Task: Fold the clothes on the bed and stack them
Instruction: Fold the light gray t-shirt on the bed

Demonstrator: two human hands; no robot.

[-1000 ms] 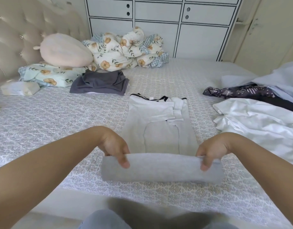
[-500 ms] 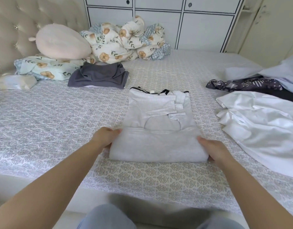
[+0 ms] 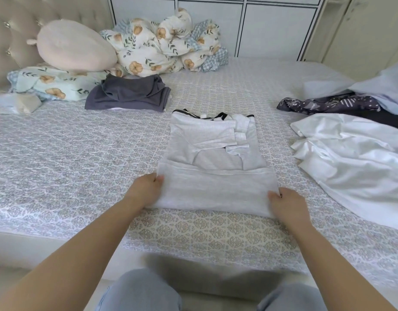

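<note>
While the grey shirt (image 3: pixel 213 167) lies flat near the front edge of the bed (image 3: pixel 58 158), I hold its folded lower band at both ends. My left hand (image 3: pixel 146 190) is closed on the left end of the band, fingers curled over the fabric edge. My right hand (image 3: pixel 287 204) is closed on the right end, thumb on top of the cloth. The band is doubled over the lower part of the shirt; the upper part shows a black-trimmed collar and sleeves folded inward.

Surrounding items, working outward:

1. A folded dark grey garment (image 3: pixel 128 94) rests on the bed beyond and to the left of the shirt, well apart from it.
2. A white garment (image 3: pixel 355 158) lies loose and crumpled to the right.
3. A dark patterned garment (image 3: pixel 328 104) and a pale blue cloth (image 3: pixel 382 86) lie beyond the white garment.
4. A floral quilt (image 3: pixel 168 44) is bunched at the far side, beside a pink cushion (image 3: pixel 74 46) resting on a floral pillow (image 3: pixel 52 83).

The bed carries a grey patterned cover. A tufted headboard (image 3: pixel 13 25) stands at the left, and white cabinets (image 3: pixel 272 25) stand behind the bed.
</note>
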